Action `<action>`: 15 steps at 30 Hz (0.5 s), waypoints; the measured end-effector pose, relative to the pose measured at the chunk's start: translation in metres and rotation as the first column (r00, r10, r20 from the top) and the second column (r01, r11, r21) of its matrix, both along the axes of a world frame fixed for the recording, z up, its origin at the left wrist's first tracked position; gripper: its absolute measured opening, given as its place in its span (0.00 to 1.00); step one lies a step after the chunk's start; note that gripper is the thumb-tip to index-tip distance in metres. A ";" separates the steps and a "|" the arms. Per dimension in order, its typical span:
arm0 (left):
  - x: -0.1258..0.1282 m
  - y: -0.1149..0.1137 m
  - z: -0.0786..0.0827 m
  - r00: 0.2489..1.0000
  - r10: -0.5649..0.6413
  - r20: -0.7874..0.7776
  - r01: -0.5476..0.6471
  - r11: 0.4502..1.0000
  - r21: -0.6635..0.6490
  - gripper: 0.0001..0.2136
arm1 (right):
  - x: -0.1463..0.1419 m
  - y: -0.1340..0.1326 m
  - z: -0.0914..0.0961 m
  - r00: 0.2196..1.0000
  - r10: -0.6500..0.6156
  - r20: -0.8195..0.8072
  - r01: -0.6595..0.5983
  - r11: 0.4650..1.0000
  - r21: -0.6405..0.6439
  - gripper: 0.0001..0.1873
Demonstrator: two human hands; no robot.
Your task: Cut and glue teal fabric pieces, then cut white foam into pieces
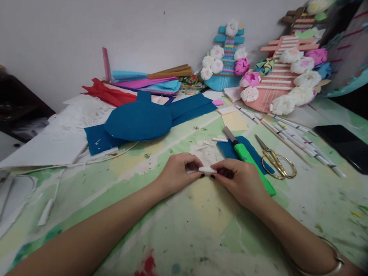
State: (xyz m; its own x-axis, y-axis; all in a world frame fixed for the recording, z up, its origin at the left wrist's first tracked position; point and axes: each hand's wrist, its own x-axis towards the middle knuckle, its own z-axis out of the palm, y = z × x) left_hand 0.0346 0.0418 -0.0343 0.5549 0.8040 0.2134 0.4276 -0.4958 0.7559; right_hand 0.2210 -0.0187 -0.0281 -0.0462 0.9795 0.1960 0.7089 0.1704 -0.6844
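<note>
Both my hands meet over the middle of the paint-stained table (195, 225). My left hand (177, 174) and my right hand (241, 181) pinch the two ends of a small white foam strip (207, 170), holding it just above the tabletop. Fingers of both hands are curled tight on it. A green-handled utility knife (249, 161) lies right behind my right hand, resting on a small blue felt piece (226, 149). Small white foam scraps (207, 146) lie just beyond the strip.
Gold-handled scissors (276, 163) lie right of the knife. Several white pens (299, 141) and a black phone (350, 148) lie further right. Large blue felt shapes (140, 119) and white sheets (51, 143) cover the left. Flower-decorated craft models (226, 60) stand against the wall.
</note>
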 end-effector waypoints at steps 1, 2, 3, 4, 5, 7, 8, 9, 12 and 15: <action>0.000 0.000 0.000 1.000 0.000 -0.001 0.000 1.000 0.000 0.04 | 0.000 0.000 0.000 1.000 -0.002 0.000 0.002 1.000 -0.008 0.08; 0.000 0.000 0.001 1.000 -0.001 0.003 0.001 1.000 -0.007 0.05 | 0.000 0.000 0.000 1.000 0.000 -0.006 0.000 1.000 -0.014 0.07; 0.000 -0.001 0.003 1.000 0.002 0.016 -0.002 1.000 -0.026 0.05 | 0.000 0.000 0.000 1.000 0.003 -0.022 -0.003 1.000 -0.019 0.06; 0.001 -0.002 0.005 0.999 0.010 0.040 -0.008 0.998 -0.055 0.05 | 0.000 0.000 0.001 0.998 0.007 -0.055 -0.009 1.000 -0.027 0.06; 0.001 -0.004 0.007 0.997 0.020 0.073 -0.014 0.996 -0.086 0.05 | -0.001 -0.001 0.001 0.994 0.015 -0.105 -0.019 0.999 -0.039 0.05; 0.003 -0.010 0.014 0.986 0.041 0.163 -0.021 0.992 -0.122 0.04 | -0.002 -0.002 0.001 0.974 0.038 -0.221 -0.054 0.996 -0.065 0.05; 0.005 -0.013 0.017 0.977 0.049 0.208 -0.024 0.992 -0.120 0.04 | -0.003 -0.003 0.001 0.964 0.052 -0.260 -0.073 0.995 -0.071 0.05; 0.006 -0.017 0.019 0.968 0.054 0.243 -0.029 0.994 -0.107 0.04 | -0.004 -0.004 0.001 0.959 0.063 -0.275 -0.084 0.994 -0.067 0.05; 0.009 -0.025 0.022 0.964 0.049 0.263 -0.038 0.998 -0.044 0.04 | -0.005 -0.004 -0.001 0.978 0.073 -0.195 -0.075 0.997 -0.003 0.04; 0.009 -0.027 0.017 0.973 0.041 0.227 -0.035 0.999 -0.031 0.03 | -0.004 -0.002 -0.003 0.993 0.100 -0.067 -0.098 0.995 0.030 0.06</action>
State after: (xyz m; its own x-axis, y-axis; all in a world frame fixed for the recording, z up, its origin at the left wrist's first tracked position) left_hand 0.0438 0.0152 -0.0176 0.4635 0.8307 0.3084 0.2608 -0.4605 0.8485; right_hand 0.2167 -0.0211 -0.0314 -0.1288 0.9651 0.2279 0.6395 0.2565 -0.7247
